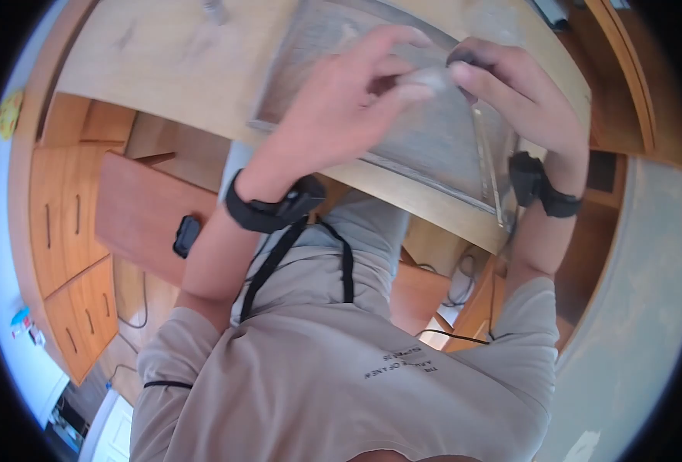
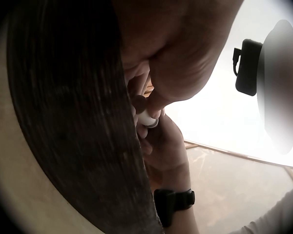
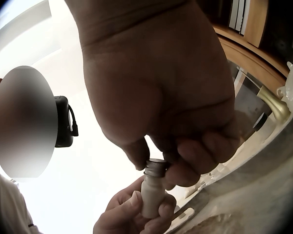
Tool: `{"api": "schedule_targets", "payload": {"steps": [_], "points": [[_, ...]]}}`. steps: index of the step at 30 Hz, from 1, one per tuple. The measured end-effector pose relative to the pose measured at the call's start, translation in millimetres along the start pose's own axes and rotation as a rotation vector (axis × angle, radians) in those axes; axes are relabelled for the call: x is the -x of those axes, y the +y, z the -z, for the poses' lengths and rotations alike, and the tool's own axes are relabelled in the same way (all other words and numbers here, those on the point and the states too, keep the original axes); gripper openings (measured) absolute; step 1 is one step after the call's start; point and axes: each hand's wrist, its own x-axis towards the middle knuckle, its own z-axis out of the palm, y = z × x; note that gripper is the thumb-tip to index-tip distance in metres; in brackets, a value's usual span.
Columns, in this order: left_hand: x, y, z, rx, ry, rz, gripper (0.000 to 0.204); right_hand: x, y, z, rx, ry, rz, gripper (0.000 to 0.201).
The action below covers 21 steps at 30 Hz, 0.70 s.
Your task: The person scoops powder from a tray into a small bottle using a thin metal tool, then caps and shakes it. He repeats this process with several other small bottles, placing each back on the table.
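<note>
My left hand (image 1: 341,115) grips a small white bottle (image 3: 151,197) round its body, over the table. At the bottle's neck sits a ridged metallic screw cap (image 3: 156,165), pinched between the thumb and fingers of my right hand (image 1: 518,92). In the right wrist view the bottle stands nearly upright below that hand. The left wrist view shows only a bit of the white bottle between the two hands. Beneath both hands lies a large grey tray (image 1: 426,162) with a raised rim. A thin pale stick (image 1: 481,146) lies along its right side.
The wooden table (image 1: 164,69) reaches out left of the tray. A small clear object (image 1: 215,11) stands at its far edge. Below are a brown panel with a black case (image 1: 187,235), wooden cabinets (image 1: 75,200), and cables (image 1: 464,281). A shelf (image 1: 622,69) borders the right.
</note>
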Motion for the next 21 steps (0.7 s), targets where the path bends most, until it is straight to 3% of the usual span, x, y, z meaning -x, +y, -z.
{"api": "schedule_targets", "payload": {"steps": [4, 5, 7, 10, 12, 14, 17, 19, 21], "points": [[-0.6, 2.2, 4.8, -0.157, 0.044, -0.084, 0.043, 1.5, 0.2, 4.5, 0.197, 0.099, 0.150, 0.035], [1.3, -5.5, 3.8, -0.127, 0.077, -0.144, 0.043, -0.5, 2.0, 0.1, 0.119, 0.083, 0.104, 0.032], [8.2, 2.3, 11.7, -0.175, 0.064, -0.097, 0.042, 4.8, 3.3, -2.0, 0.013, 0.052, -0.044, 0.029], [4.3, 9.6, 7.0, -0.135, 0.029, -0.020, 0.043, 1.5, -9.5, -7.1, 0.030, 0.104, -0.005, 0.029], [3.8, 7.8, 4.5, -0.082, 0.020, 0.002, 0.044, 0.3, -13.6, -6.7, 0.145, 0.132, -0.154, 0.041], [4.4, 2.3, 2.9, -0.042, 0.028, 0.023, 0.045, -5.2, -9.1, -7.6, 0.271, 0.142, 0.017, 0.048], [4.7, 9.9, 6.0, -0.004, 0.023, 0.088, 0.046, -1.3, -10.6, -3.2, 0.288, 0.077, -0.211, 0.044], [4.5, 7.0, 4.8, -0.003, 0.048, 0.062, 0.044, 1.4, -3.9, -2.0, 0.201, 0.139, 0.057, 0.032], [4.6, -0.1, 2.8, -0.013, 0.105, -0.033, 0.041, 1.9, 0.4, -0.3, 0.139, 0.101, 0.161, 0.027]]}}
